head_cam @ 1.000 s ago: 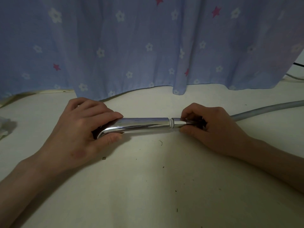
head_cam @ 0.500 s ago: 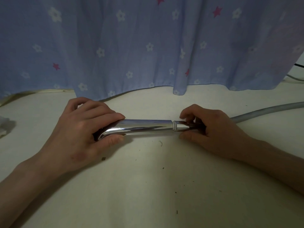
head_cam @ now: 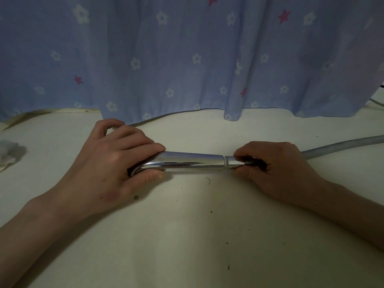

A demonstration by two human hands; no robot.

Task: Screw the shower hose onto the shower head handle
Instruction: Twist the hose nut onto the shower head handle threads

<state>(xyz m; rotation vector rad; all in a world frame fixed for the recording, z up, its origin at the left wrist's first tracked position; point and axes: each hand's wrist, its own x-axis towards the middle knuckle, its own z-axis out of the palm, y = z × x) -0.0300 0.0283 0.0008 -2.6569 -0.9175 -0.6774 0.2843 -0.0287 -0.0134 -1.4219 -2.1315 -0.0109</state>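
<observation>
The left hand (head_cam: 108, 163) grips the bent end of the chrome shower head handle (head_cam: 187, 163), which lies left-to-right on the pale surface (head_cam: 187, 235). Its threaded end points right, where the right hand (head_cam: 276, 169) pinches the hose nut (head_cam: 233, 162); the grey shower hose (head_cam: 340, 145) trails far right.

A blue curtain (head_cam: 187, 59) with white flowers and pink stars hangs behind. Dark specks dot the pale tabletop (head_cam: 187, 235). A crumpled white wad (head_cam: 9, 152) sits far left.
</observation>
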